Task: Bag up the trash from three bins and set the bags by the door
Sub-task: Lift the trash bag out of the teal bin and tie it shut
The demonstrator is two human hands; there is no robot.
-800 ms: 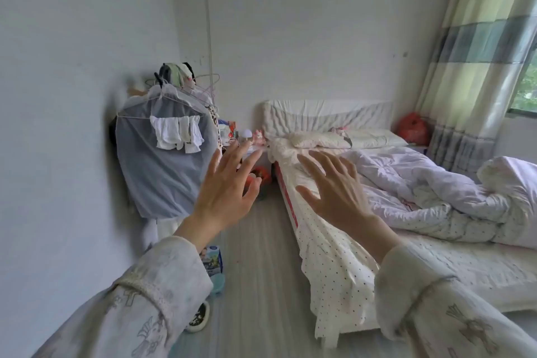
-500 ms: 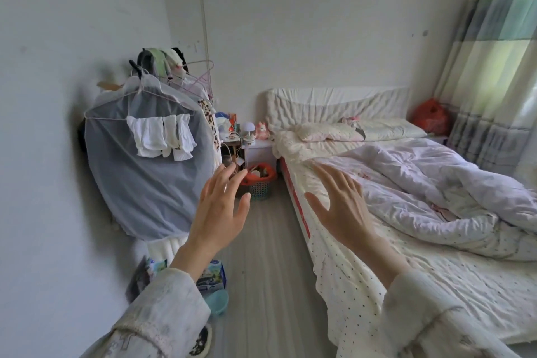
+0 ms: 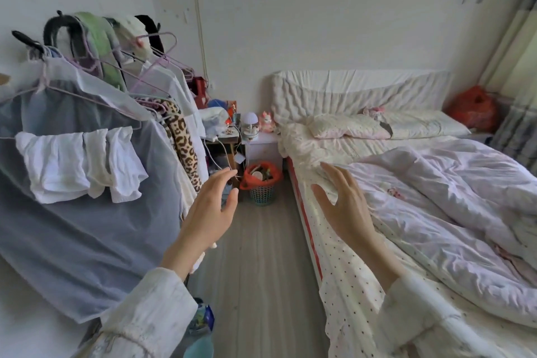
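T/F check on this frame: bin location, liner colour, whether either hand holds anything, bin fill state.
1. The small teal mesh waste bin stands on the floor beside the bed. True.
2. Its liner is black. False: the bin bag is orange-red.
3. The left hand grips the bag. False: it is open and apart from the bin.
4. The right hand holds nothing. True.
5. The bin is empty. False: trash shows inside.

Soft daylight from the right; wide-angle edges bend.

Bedroom (unmade bed [image 3: 406, 183], hanging clothes [image 3: 87, 154])
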